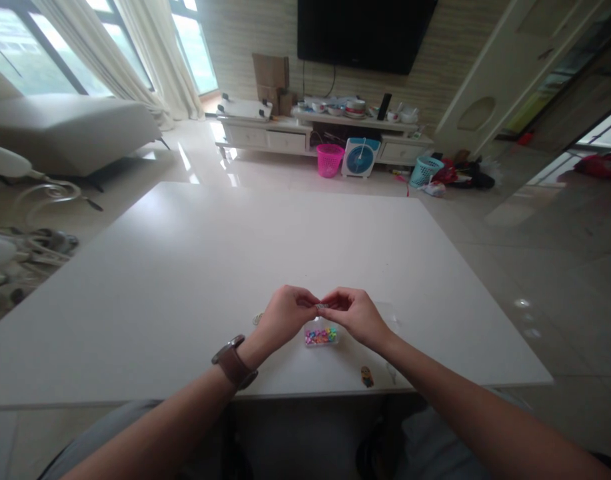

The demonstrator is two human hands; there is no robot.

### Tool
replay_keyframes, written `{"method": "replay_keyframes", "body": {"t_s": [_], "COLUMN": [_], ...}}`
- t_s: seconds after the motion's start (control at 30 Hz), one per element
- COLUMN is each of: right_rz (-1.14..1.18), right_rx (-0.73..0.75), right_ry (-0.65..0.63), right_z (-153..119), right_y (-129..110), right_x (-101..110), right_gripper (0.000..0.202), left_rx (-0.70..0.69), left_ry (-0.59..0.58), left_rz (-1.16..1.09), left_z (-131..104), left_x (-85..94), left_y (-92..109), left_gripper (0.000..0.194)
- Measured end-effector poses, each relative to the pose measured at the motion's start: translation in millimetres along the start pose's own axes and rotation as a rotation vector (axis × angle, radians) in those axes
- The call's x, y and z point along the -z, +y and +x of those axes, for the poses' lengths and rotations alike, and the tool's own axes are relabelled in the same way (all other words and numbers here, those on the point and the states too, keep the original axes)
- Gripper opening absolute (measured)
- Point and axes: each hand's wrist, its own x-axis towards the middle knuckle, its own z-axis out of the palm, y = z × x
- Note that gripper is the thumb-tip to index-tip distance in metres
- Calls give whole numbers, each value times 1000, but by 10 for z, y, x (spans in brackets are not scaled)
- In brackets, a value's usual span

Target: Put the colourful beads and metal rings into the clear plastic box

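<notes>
In the head view we hold both hands together over the near part of the white table (195,267). Our left hand (284,311) and our right hand (356,312) each pinch a small silvery piece (322,307) between thumb and fingers, the fingertips nearly meeting; it is too small for us to tell what it is. The piece is above the table, by the far side of a clear box (321,338) that holds colourful beads (321,335). A clear lid (388,312) lies partly behind our right hand. Just beyond our left hand's outer side we see a small flat trinket (258,319). Nearer the table's front edge lies a yellow cartoon figure (366,377). We wear a watch (235,363) on our left wrist.
</notes>
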Motion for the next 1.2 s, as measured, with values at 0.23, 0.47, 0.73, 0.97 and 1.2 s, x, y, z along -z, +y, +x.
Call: {"method": "replay_keyframes", "body": {"t_s": [0.23, 0.47, 0.73, 0.97, 1.2], "right_rz": [25, -1, -89, -149, -221], "right_rx": [2, -8, -38, 10, 22], "right_ry": [7, 16, 3, 21, 12], "right_z": [48, 18, 34, 94, 118], "right_y": [4, 49, 62, 81, 35], "right_x": [-13, 20, 25, -16, 102], "right_gripper": [31, 29, 16, 11, 12], "left_rx": [-31, -32, -9, -6, 8], "left_ry": [-64, -84, -96, -71, -165], "left_rz": [-51, -94, -102, -79, -176], "left_z": [-5, 4, -11, -21, 32], "left_x": [29, 1, -70, -59, -9], "left_y": [-68, -81, -121, -83, -97], "left_gripper": [17, 11, 11, 12, 20]}}
